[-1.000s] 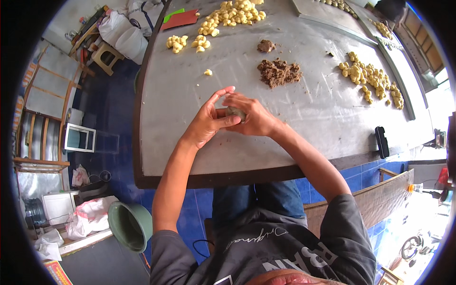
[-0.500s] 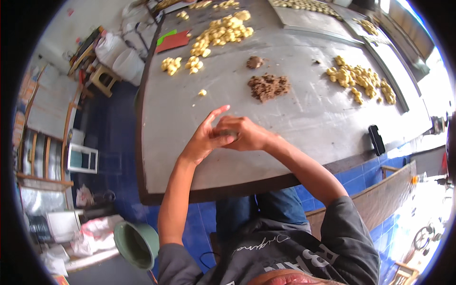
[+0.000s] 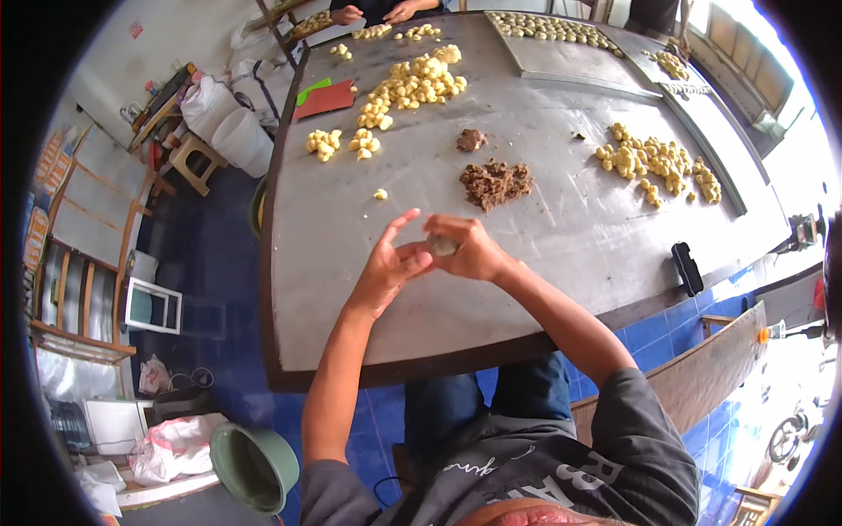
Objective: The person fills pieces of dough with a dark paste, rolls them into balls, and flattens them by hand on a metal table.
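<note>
Above the near part of the metal table, my two hands are close together. My right hand curls its fingers around a small greyish, rounded piece of dough, partly hidden by the fingers. Beside it my left hand has its index finger raised and its thumb stretched toward the right hand; its other fingers are partly covered. Beyond the hands lies a crumbly brown heap of filling, with a smaller brown lump behind it. A single yellow dough ball rests to the left.
Piles of yellow dough pieces lie at the far left, more dough pieces at the right. A tray holds rows of balls. A black object sits near the right edge. Another person's hands are at the far edge.
My hands have parted slightly, and the right hand has turned so that more of the dough piece shows. The view has shifted, bringing another person's hands into sight at the far edge.
</note>
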Motion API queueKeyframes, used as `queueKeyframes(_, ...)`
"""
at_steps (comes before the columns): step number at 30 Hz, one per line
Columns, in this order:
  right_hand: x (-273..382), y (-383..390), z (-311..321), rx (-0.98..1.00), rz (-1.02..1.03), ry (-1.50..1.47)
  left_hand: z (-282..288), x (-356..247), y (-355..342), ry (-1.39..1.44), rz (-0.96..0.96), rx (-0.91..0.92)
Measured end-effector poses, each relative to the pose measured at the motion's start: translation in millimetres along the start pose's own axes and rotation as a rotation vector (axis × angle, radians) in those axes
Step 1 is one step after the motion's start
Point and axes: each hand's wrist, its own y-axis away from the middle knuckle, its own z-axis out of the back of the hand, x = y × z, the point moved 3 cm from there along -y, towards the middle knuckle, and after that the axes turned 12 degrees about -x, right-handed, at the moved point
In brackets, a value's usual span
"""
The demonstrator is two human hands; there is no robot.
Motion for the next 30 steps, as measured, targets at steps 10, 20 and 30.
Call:
queueKeyframes(10,-172,-76,201,-0.424,-0.338,0.659,10,0,-4,-0.386,-0.706,-0.334)
queueKeyframes(20,-243,-106,238,-0.359,-0.483,1.083,-2,-1,-2,-0.809,-1.033,-0.355)
queueKeyframes(30,-18,89,195,-0.238,-0.013,1.059,21,-43,-5,-1.031,-0.996,-0.442)
